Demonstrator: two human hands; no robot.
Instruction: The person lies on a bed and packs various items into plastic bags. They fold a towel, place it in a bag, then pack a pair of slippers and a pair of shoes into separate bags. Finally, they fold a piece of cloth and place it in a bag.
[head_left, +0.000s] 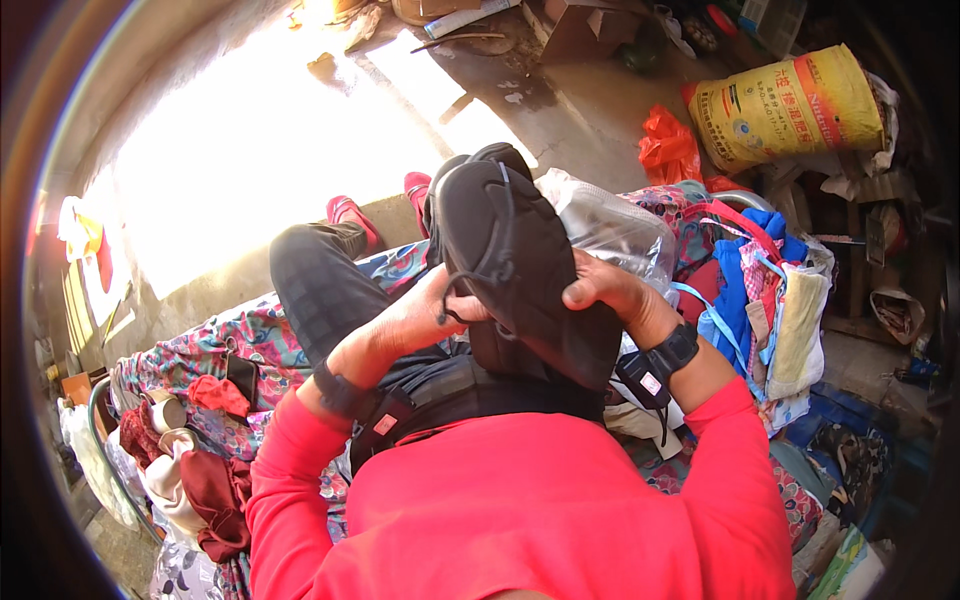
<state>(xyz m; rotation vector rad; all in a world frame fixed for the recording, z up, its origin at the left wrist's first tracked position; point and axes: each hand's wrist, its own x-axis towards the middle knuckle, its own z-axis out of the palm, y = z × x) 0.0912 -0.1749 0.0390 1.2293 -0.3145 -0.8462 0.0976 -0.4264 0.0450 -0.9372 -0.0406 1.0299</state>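
Note:
A dark, padded-looking black item (517, 225) with a thin grey cord (504, 247) is held up above my lap; its exact kind is unclear, perhaps a bag or a shoe. My left hand (439, 307) grips its lower left side, and a loop of the cord hangs by those fingers. On the opposite side, my right hand (611, 289) clasps the edge with the thumb on the near face. Other fingers of both hands are partly hidden behind the item. Below it are my dark checked trousers (322, 277).
I sit on a flowered cover (277, 330). Left are red and cream cloths (199, 495), a phone-like dark object (241, 375). Right are a clear plastic package (615, 225) and piled clothes (765, 300). Beyond stands a yellow sack (787, 109) beside a red plastic bag (667, 146).

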